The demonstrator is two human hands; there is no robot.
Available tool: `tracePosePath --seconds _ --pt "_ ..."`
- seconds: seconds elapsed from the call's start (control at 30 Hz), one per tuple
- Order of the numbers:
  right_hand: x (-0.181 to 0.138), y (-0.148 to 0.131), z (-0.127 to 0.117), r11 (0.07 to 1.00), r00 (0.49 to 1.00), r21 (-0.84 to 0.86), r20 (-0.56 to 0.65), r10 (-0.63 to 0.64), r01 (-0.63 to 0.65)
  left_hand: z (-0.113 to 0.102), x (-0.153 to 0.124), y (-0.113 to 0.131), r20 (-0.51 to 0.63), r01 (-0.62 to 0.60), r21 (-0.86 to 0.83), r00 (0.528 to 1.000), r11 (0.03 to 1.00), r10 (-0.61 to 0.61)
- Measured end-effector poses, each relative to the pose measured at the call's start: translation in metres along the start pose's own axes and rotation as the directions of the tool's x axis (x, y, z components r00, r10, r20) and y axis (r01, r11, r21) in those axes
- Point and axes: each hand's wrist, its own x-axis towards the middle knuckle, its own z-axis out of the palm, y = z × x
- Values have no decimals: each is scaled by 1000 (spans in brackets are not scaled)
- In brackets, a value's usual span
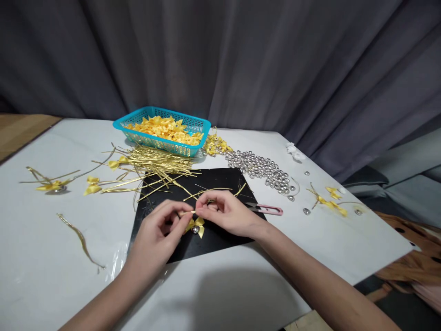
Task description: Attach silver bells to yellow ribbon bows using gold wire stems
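Note:
My left hand (161, 230) is closed in a pinch on a short piece of gold cord (192, 212). Thumb and fingertips of my right hand (225, 212) meet at the cord's other end, close beside the left fingertips. Just below hangs or lies a yellow ribbon bow (200, 224) with a round silver bead (195, 229) at its middle; my left fingers partly cover it. Whether the cord is joined to the bow is hidden. Both hands are over a black mat (203, 246). Pink-handled thread snips (270, 210) rest on the mat's right edge, beyond my right wrist.
A blue basket (119, 124) of yellow bows stands at the back. Before it lies a heap of gold cords (158, 161). Silver beads (258, 166) are piled right of centre. Finished-looking bows (51, 185) and a twisted gold strand (81, 240) lie left; more bows (332, 202) lie right.

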Motion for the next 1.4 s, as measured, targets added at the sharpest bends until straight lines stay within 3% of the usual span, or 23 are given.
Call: tracePosePath --seconds 0.07,0.13,0.23,0.3,0.4,0.5,0.57,0.67,0.83,0.9,1.0,1.1,1.3,1.4 --pt "-2 -4 -7 998 995 -18 -76 -68 67 -1 0 -1 -86 -65 25 994 998 67" --pt "-4 -10 -17 993 983 -30 -140 -121 118 -2 1 -1 -134 -108 180 982 978 133" --pt "-7 -15 -30 983 975 -86 -143 -172 161 -3 1 -2 -20 -158 480 981 863 191" --pt "-9 -16 -35 977 983 -146 -74 -169 157 -4 2 -3 71 -185 533 982 826 175" --pt "-12 -17 -39 971 995 -232 94 -36 57 -4 4 -6 136 -135 434 987 891 84" --pt "-17 -21 -38 955 959 -296 262 112 -30 -4 6 -8 134 7 239 990 971 -40" --pt "-18 -22 -35 957 940 -289 318 121 -25 -3 7 -7 118 112 49 986 993 -117" --pt "-18 -21 -28 968 950 -250 303 75 3 -1 8 -2 118 249 -181 966 951 -230" --pt "-15 -17 -23 914 988 -392 142 -54 106 -3 8 5 115 285 -244 958 927 -264" --pt "-17 -18 -26 929 976 -346 210 -61 133 -2 8 6 93 281 -265 960 922 -265" --pt "-18 -21 -26 992 936 -120 352 0 45 -1 8 9 72 313 -303 949 900 -306" --pt "-16 -18 -19 1000 969 -1 249 -9 9 0 8 13 102 361 -295 933 885 -346" --pt "-8 -7 -2 998 1000 -53 1 -31 31 -1 8 11 153 341 -248 938 907 -311" --pt "-8 -5 -1 995 998 96 -41 -36 40 -1 9 10 160 345 -236 936 908 -314"
